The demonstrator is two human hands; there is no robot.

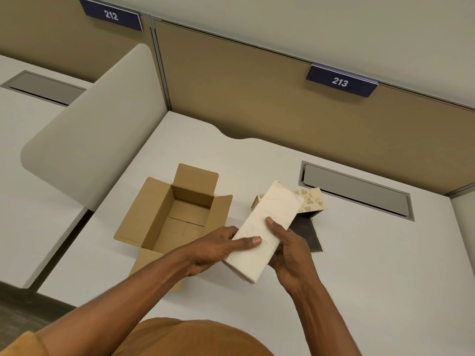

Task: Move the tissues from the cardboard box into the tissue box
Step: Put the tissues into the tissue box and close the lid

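A thick stack of white tissues (267,222) is held above the desk between both hands. My left hand (218,249) grips its near left side with the thumb on top. My right hand (288,249) grips its right edge. The brown cardboard box (154,217) stands open on the desk to the left, its flaps spread and its inside showing only the bare bottom. The tissue box (312,200), beige with a leaf pattern, lies behind the stack and is partly hidden by it; a dark flap of it (305,233) rests on the desk by my right hand.
A white desk (372,265) carries everything. A grey cable slot (357,191) lies at the back right. Tan partition walls with signs 212 (111,15) and 213 (339,81) rise behind. A rounded divider (97,129) stands at the left.
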